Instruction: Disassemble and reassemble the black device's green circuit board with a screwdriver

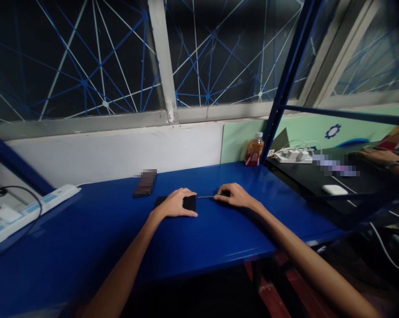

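Fingers [187, 193] of your left hand [175, 204] spread wide over a flat black box [190, 203], between the table's [199, 245] far and near edges; whether they grip it, I cannot tell. Brace it flat. Your right hand [235, 194] pinches a thin rod [205, 197]; hold that level. Its right end is covered, tip contact unclear.

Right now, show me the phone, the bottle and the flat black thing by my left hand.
Phone [145, 184]: head view, its dark surface.
Bottle [254, 151]: head view, mid-body.
Flat black thing [190, 203]: head view, top near right end.
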`<state>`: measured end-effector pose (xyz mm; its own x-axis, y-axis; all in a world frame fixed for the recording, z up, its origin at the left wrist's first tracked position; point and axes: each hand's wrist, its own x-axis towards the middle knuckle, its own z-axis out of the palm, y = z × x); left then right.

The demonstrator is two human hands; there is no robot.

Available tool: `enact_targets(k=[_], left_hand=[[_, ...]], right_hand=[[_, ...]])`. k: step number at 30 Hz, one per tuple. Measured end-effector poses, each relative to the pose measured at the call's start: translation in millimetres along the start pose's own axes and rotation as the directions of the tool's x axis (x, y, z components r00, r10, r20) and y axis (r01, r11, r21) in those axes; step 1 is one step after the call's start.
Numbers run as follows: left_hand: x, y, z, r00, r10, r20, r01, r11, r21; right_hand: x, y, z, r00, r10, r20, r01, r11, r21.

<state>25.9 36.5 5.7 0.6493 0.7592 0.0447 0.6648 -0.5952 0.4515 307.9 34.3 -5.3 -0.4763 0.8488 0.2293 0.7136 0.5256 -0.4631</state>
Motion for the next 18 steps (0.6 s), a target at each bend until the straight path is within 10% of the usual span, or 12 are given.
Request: enact_targets(k=[18], left_hand=[[0.1,-2.9,1.3,1.0,0.0,0.009,0.0,1.0,0.015]], right_hand=[[0.9,1.5,4.3,1.0,-0.005,0.024,0.002,0.991,0.132]])
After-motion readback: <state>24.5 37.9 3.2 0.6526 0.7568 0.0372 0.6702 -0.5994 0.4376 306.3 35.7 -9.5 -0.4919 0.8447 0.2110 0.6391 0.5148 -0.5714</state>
